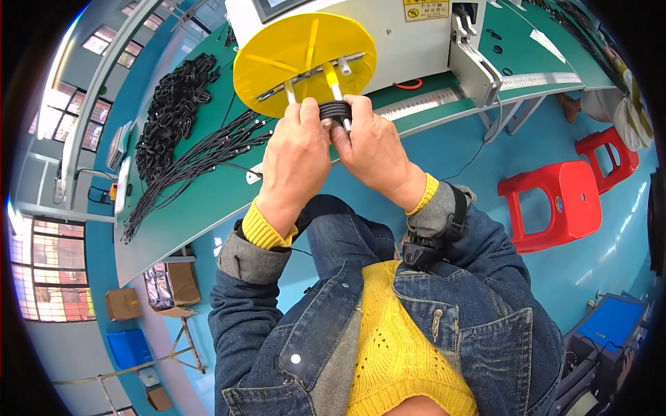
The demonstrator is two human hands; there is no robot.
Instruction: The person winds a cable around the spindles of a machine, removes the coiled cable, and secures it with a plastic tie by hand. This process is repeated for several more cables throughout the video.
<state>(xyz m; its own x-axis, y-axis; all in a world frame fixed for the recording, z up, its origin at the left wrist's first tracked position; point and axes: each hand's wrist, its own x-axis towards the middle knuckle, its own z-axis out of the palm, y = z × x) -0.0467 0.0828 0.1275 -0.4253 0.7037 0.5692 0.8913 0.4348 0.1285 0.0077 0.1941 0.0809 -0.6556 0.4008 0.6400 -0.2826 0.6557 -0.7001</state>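
A coil of black cable (335, 111) sits between my two hands at the ends of the metal pegs on a yellow round disc (277, 55). My left hand (298, 156) grips the coil's left side, fingers curled and thumb pressed against it. From the other side my right hand (378, 151) pinches the coil, its thumb close to the left thumb. One peg (334, 82), partly yellow, runs down behind the coil and its tip shows below. The disc is mounted at the front of a white machine (406, 59).
A heap of coiled black cables (173, 114) and a bundle of loose cables (198, 156) lie on the green table (187, 215) at left. A ruler strip (423, 104) and metal bracket (475, 73) stand right of the disc. Red stools (565, 204) are on the floor at right.
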